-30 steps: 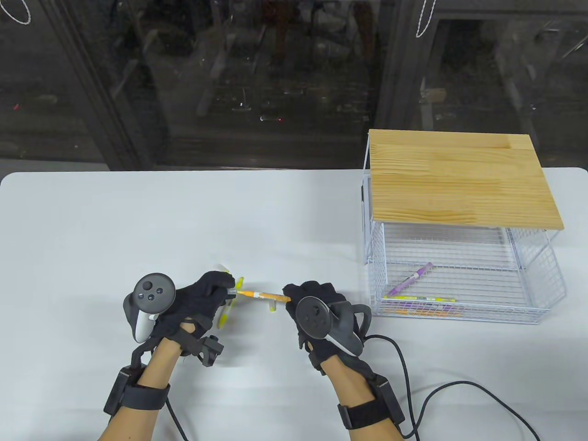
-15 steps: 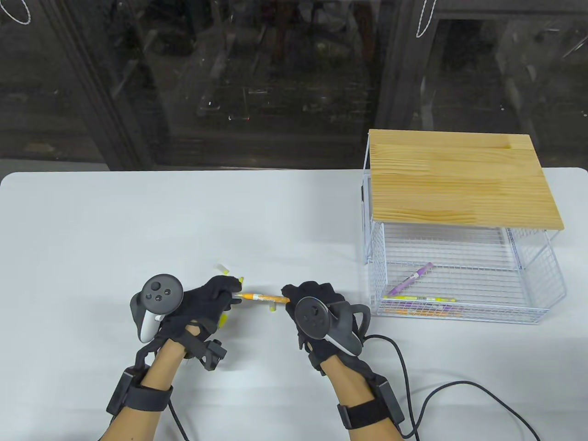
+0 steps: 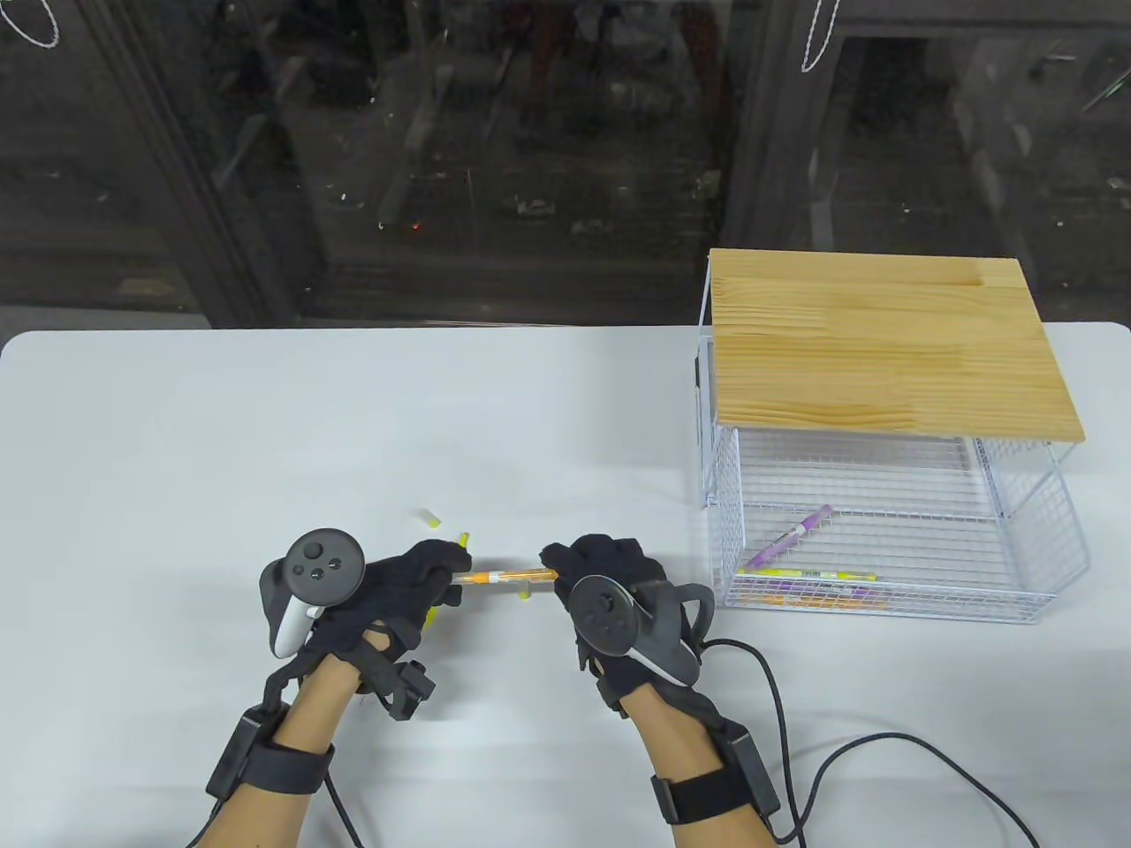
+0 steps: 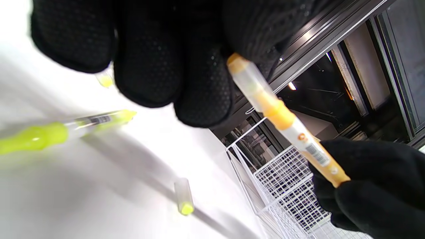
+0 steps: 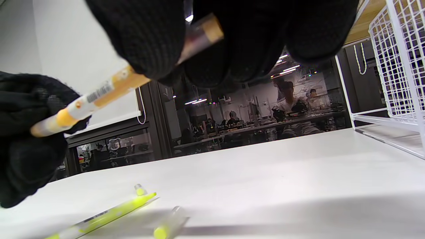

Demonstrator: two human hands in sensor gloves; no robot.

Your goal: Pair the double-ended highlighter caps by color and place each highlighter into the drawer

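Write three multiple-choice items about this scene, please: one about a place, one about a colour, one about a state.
1. Where does the purple highlighter lie?
A. in the wire drawer
B. on the wooden top
C. beside the left hand

2. What colour is the highlighter held between the two hands?
A. purple
B. orange
C. green

3. What state is the yellow highlighter on the table in?
A. held by the right hand
B. lying loose, its tip bare
C. inside the drawer

Answers:
1 A, it rests on the drawer's mesh floor.
2 B, the orange highlighter spans from the left hand to the right hand.
3 B, the right wrist view shows it flat on the table, with loose yellow caps nearby.
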